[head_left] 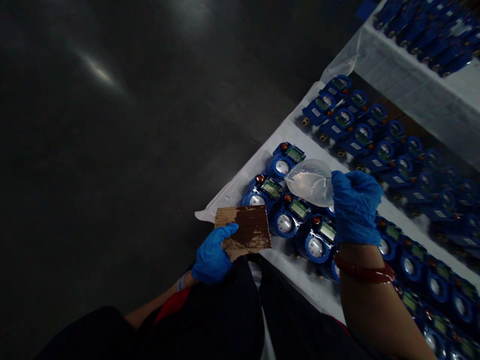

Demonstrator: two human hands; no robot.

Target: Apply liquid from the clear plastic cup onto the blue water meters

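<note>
My left hand, in a blue glove, grips a stained brown cardboard square by its near left corner, beside the rows of blue water meters. In its own blue glove, my right hand is closed on a clear plastic bag bulging with a pale substance, held just above the nearest meters. A red bangle circles my right wrist. The meters have round white dials and small green displays.
The meters lie in rows on a white sheet running from lower right to upper middle. A higher white shelf at the upper right carries more blue meters. Dark bare floor fills the left half.
</note>
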